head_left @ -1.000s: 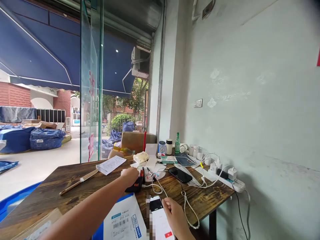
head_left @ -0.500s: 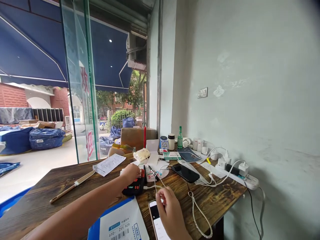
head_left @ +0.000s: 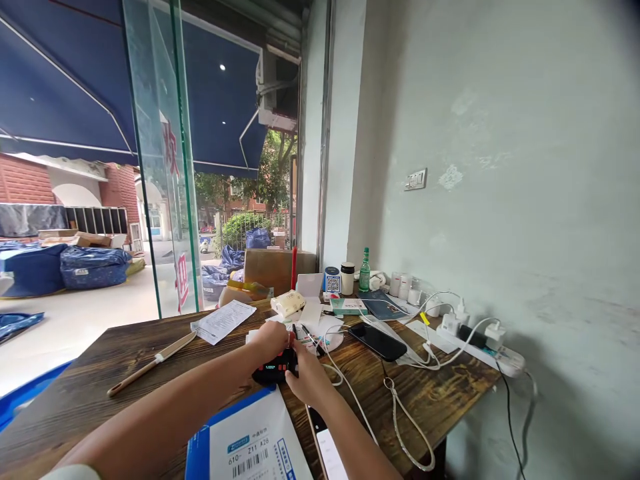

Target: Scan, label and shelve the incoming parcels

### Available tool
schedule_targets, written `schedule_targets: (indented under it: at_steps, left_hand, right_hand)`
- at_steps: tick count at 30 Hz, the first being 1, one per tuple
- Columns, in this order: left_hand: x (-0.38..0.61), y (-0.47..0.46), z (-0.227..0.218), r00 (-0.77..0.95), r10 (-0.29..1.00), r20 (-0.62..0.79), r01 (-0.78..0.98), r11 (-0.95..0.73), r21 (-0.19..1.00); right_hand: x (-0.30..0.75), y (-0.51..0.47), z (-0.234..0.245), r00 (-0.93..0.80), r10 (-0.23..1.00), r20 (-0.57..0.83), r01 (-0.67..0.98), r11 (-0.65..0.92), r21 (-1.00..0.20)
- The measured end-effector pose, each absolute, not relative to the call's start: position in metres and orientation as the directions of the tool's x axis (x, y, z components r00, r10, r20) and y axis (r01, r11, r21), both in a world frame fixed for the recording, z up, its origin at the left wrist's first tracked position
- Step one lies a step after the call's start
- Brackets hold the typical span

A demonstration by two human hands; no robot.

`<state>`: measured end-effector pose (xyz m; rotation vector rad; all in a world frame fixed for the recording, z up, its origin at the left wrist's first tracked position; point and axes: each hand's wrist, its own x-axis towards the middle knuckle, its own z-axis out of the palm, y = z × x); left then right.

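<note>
The one head camera looks forward and down from the person's head, close behind the left hand [head_left: 273, 339] and right hand [head_left: 309, 373], across the wooden table [head_left: 83, 370], facing a pale wall [head_left: 530, 200] at right and a glass panel [head_left: 156, 160] at left.

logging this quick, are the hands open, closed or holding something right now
Left hand: fingers curled at the black device; grip can't be told.
Right hand: at the device's right side; open or closed can't be told.
</note>
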<state>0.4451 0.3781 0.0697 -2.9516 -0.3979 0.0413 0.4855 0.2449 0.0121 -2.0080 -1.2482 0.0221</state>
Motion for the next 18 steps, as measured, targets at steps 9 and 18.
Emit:
schedule_targets:
  at_steps: [9,18]
  left_hand:
    - [0.431,0.363,0.077,0.952,0.305,-0.009,0.302,-0.945,-0.128]
    - [0.432,0.363,0.072,0.959,0.285,0.001,0.284,-0.954,-0.1]
  right_hand:
    - [0.477,0.246,0.016,0.539,0.783,0.311,0.771,-0.311,-0.555]
    - [0.478,0.242,0.014,0.544,0.778,0.315,0.764,-0.304,-0.569]
